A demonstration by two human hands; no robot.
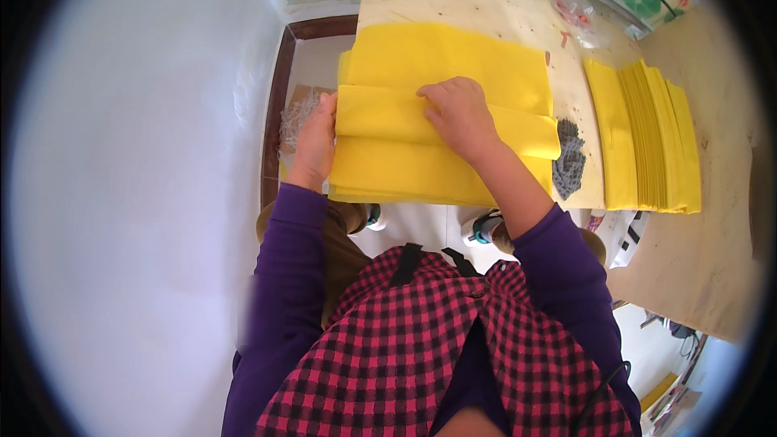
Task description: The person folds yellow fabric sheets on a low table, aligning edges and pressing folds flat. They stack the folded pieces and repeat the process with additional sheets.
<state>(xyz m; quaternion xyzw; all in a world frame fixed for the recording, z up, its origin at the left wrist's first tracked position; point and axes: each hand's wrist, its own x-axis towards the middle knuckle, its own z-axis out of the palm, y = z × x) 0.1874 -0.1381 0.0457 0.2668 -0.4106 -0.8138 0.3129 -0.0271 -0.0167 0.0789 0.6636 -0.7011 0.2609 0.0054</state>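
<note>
The right hand [460,117] rests half curled, thumb and forefinger apart, on a folded yellow fabric strip [380,115]; the left hand [317,142] meets its left end, grip unclear. Its long axis runs left-right across a yellow fabric stack [453,57] overhanging the left of a plywood table [453,0]. Tabletop extends beyond the stack's far edge; a grey textured bundle [570,160] lies just beside its right.

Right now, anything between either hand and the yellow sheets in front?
Nothing visible. The right hand is on top of the yellow sheets; the left hand is at their left edge. The gray bundle lies by their right edge, clear of both.
</note>
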